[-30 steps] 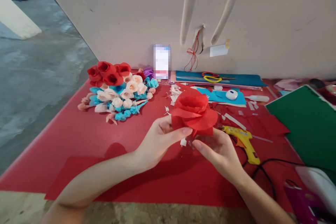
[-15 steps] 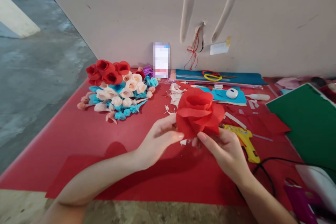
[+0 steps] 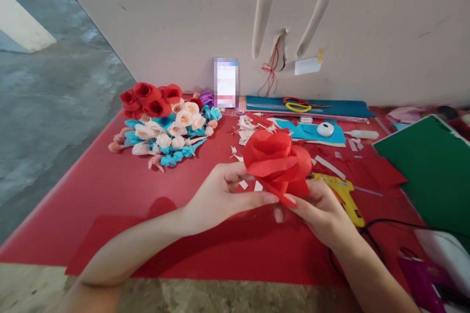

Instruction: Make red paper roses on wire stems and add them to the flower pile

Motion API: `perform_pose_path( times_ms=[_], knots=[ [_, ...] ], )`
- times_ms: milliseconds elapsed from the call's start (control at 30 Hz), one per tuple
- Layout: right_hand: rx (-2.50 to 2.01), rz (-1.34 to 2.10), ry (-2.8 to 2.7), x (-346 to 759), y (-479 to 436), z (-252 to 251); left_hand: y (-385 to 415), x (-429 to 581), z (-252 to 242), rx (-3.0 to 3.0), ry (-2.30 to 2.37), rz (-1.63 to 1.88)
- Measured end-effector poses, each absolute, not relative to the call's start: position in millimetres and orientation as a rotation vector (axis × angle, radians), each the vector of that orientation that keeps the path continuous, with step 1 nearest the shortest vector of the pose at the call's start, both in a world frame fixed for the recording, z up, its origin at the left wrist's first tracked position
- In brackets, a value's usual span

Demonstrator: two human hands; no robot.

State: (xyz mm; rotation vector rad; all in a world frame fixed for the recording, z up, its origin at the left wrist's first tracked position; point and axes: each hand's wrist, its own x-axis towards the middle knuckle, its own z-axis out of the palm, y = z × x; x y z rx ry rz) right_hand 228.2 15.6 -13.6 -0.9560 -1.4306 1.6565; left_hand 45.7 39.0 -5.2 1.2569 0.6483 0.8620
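Observation:
A red paper flower (image 3: 277, 161) with layered, curled petals is held up over the red table (image 3: 205, 254). My left hand (image 3: 223, 198) grips it from the left, thumb pressed at its base. From the right, my right hand (image 3: 323, 210) pinches a lower petal at the base between thumb and fingers. Some fingers are hidden behind the flower. Just behind my right hand lies a yellow glue gun (image 3: 343, 190), partly covered by it.
Paper flowers in red, white and blue (image 3: 169, 129) are heaped at the back left. A phone (image 3: 225, 83) leans on the wall. Scissors (image 3: 298, 106), a white round case (image 3: 325, 129), paper scraps (image 3: 246, 132) and a green board (image 3: 429, 171) lie behind and right. A black cable (image 3: 370, 239) curves near my right forearm.
The flower has tilted and shifted slightly left and down. My left thumb has moved right along its base, and both thumbs are now closer together at the lower petals.

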Motion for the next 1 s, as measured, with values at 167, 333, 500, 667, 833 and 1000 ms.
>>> perform_pose_path(
  times_ms=[167,333,500,667,833,1000],
  knots=[
    [-0.913,1.733,-1.440,227.9,13.8,-15.6,37.6,41.9,-7.8,1.254,0.658,0.802],
    [-0.883,1.763,-1.453,228.3,13.5,-17.7,37.8,40.8,-9.6,1.307,0.654,0.825],
    [-0.917,1.742,-1.466,226.9,13.2,-16.5,38.8,43.3,-12.4,1.361,0.641,0.872],
    [-0.919,1.730,-1.430,224.9,13.0,-17.5,37.3,45.6,-14.2,1.291,0.634,0.860],
    [-0.962,1.541,-1.542,226.6,9.2,-16.5,37.2,49.2,-13.7,1.242,0.717,0.937],
    [-1.078,1.159,-1.725,222.5,9.0,-15.7,38.9,50.2,-19.6,1.347,0.818,0.997]
  ],
)
